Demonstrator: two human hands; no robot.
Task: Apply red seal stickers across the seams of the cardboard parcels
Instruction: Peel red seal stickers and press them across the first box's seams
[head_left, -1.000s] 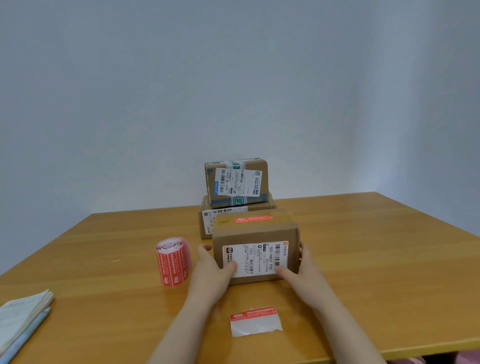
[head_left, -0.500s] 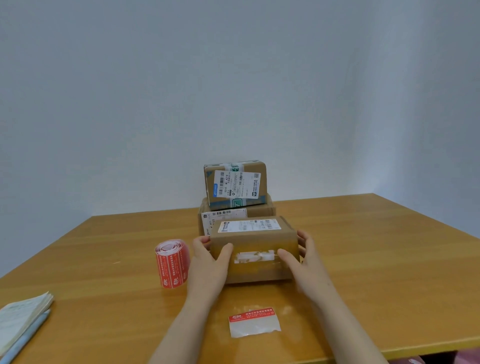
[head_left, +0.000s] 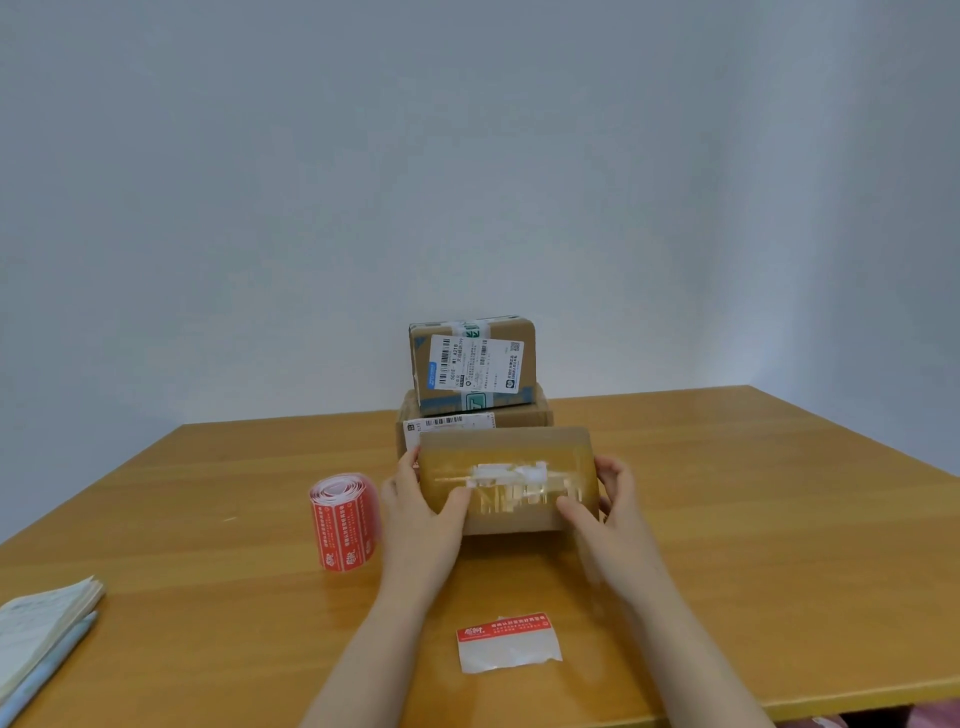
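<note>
Both hands grip one cardboard parcel (head_left: 506, 480) by its ends: left hand (head_left: 423, 512) and right hand (head_left: 605, 506). Its taped seam faces the camera. Sticker roll (head_left: 344, 521) stands left on the bench (head_left: 753, 545); one torn sticker piece (head_left: 508, 642) lies nearer.
</note>
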